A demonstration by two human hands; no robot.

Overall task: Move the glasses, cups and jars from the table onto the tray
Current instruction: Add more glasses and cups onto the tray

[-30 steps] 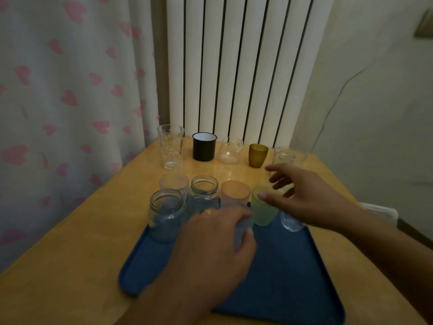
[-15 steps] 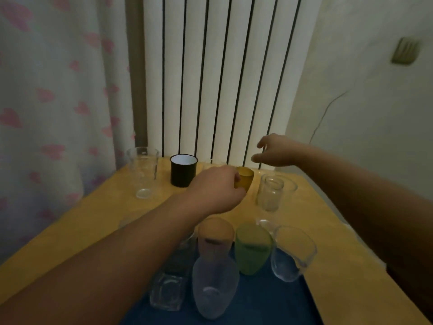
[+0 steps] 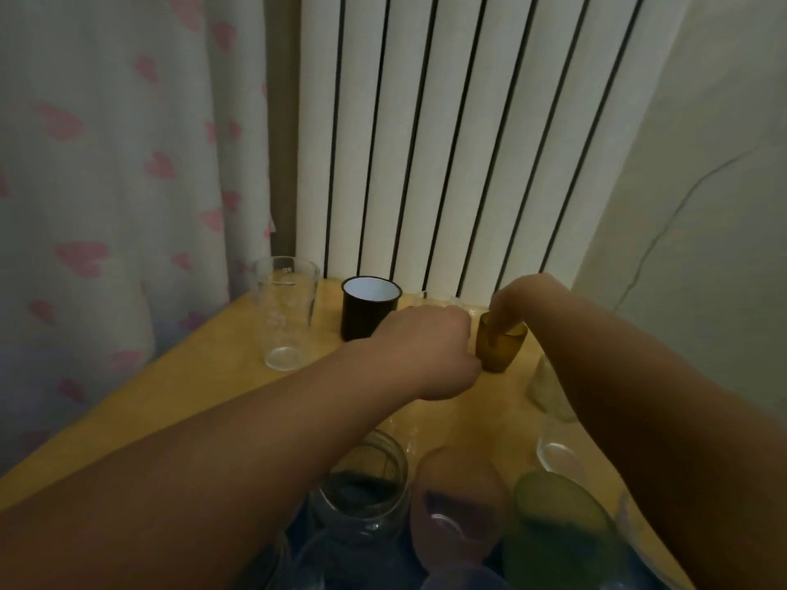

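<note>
Plainly the risk is at the tabletop's (image 3: 179, 389) far edge, where both hands crowd one spot: the right hand (image 3: 517, 298) pinches the amber cup (image 3: 500, 349) with fingers hooked inside its rim, a thin hold that could tip it. The left hand (image 3: 430, 349), curled just beside it, hides a clear glass piece; whether it holds that I cannot tell. A black mug (image 3: 368, 308) and tall glass (image 3: 285, 313) stand near. Both forearms cross above jars (image 3: 362, 491) and cups (image 3: 460, 504) already gathered at the near edge, easy to clip coming back.

R hand (image 3: 517, 298) fingers inside amber cup (image 3: 499, 347); L hand (image 3: 430, 355) beside it.
</note>
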